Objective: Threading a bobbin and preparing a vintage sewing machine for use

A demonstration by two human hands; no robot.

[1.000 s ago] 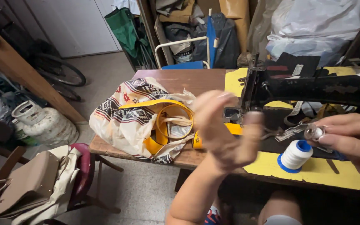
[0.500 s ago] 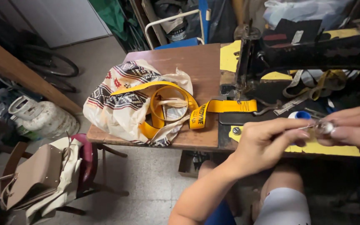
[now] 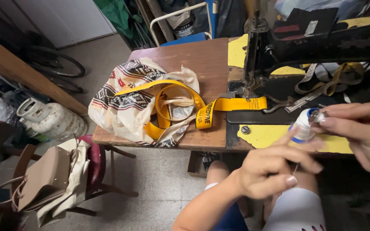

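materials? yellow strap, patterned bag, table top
Yellow strap: looks like woven synthetic webbing, matte, holds stiff loops. Patterned bag: soft cloth, probably cotton or a blend, creased and slumped. Table top: brown wood or wood laminate, smooth, slightly worn; which one is unclear.
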